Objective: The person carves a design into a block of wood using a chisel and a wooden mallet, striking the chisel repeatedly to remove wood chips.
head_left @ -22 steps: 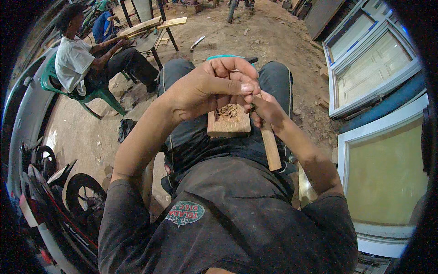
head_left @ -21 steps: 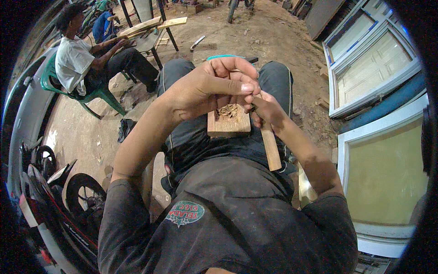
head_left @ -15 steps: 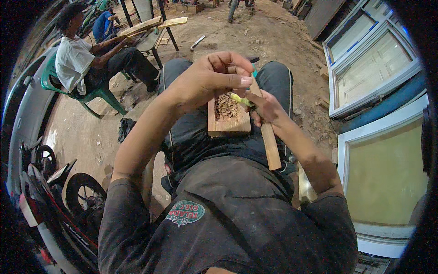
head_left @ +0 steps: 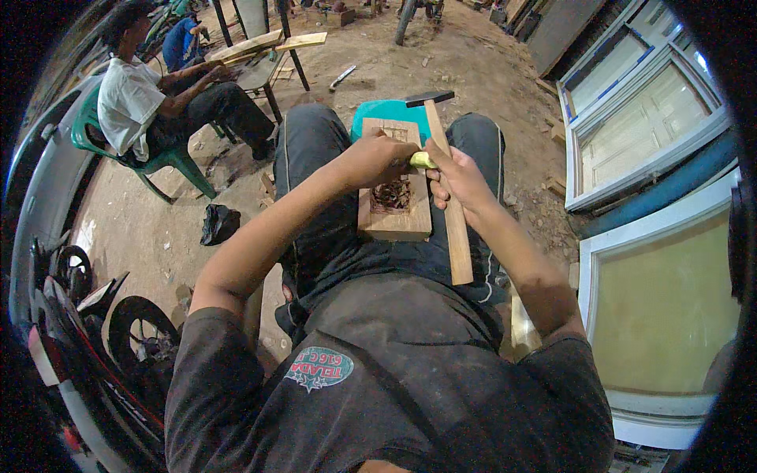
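"Starting from the left, what's there?"

"A motorcycle point(head_left: 143, 329) low down, and past it a co-worker point(head_left: 130, 114) in a white shirt on a green chair point(head_left: 192, 172). Then a black bag point(head_left: 220, 225) on the ground."

"And the left hand point(head_left: 378, 155)?"

"Bunched over the middle of the wooden block point(head_left: 394, 229), fingers closed on the left part of a yellow-green handle point(head_left: 424, 160) — whatever that handle belongs to is hidden."

"Where's the block itself?"

"On the lap between the thighs. Toward its near edge there's a recess with wood chips point(head_left: 392, 195) in it; something teal point(head_left: 374, 109) shows past its far edge."

"The right hand point(head_left: 460, 180)?"

"Gripping a hammer point(head_left: 458, 240) by its wooden shaft, at the block's right edge. The dark head sits beyond the far right corner — and the fingers meet the yellow-green handle's right end."

"Farthest right?"

"A white-framed panel point(head_left: 666, 307), propped upright."
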### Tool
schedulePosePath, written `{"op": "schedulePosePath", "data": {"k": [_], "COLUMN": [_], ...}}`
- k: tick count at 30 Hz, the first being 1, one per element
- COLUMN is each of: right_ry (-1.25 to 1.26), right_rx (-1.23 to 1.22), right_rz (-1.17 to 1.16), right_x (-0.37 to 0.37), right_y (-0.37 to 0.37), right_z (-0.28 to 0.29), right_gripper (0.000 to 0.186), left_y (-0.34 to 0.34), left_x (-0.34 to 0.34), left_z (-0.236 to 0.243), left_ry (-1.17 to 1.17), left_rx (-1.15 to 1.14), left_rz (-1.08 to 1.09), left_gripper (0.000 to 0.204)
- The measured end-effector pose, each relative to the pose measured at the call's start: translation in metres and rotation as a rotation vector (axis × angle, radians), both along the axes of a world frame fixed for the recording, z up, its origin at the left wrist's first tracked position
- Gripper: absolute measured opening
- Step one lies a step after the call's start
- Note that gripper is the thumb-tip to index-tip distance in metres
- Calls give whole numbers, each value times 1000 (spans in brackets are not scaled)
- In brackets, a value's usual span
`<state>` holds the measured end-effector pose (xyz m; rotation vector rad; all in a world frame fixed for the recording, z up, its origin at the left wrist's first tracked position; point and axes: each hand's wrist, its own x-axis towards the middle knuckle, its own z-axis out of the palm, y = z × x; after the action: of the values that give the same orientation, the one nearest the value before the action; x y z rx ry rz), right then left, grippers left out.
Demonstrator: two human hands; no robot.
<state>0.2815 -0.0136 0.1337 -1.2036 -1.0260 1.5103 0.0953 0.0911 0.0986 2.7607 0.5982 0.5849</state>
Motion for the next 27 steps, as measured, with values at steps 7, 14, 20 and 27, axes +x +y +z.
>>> {"op": "schedulePosePath", "data": {"k": [7, 14, 20, 27], "right_ry": [-101, -246, -578, -1025], "right_rx": [87, 379, 529, 703], "right_rz": [-118, -97, -139, -95], "right_x": [28, 51, 27, 11], "right_y": [1, 8, -15, -18], "right_z": [3, 2, 20, 22], "right_gripper": [32, 16, 26, 26], "left_y": [23, 35, 34, 37], "left_x": [-16, -30, -31, -26], "left_z": [-8, -6, -8, -15], "left_ry": [-301, -343, -396, -371], "left_rx": [-241, -416, -418, -461], "left_rz": [-15, 71, 27, 59], "left_gripper": [27, 29, 29, 29]}}
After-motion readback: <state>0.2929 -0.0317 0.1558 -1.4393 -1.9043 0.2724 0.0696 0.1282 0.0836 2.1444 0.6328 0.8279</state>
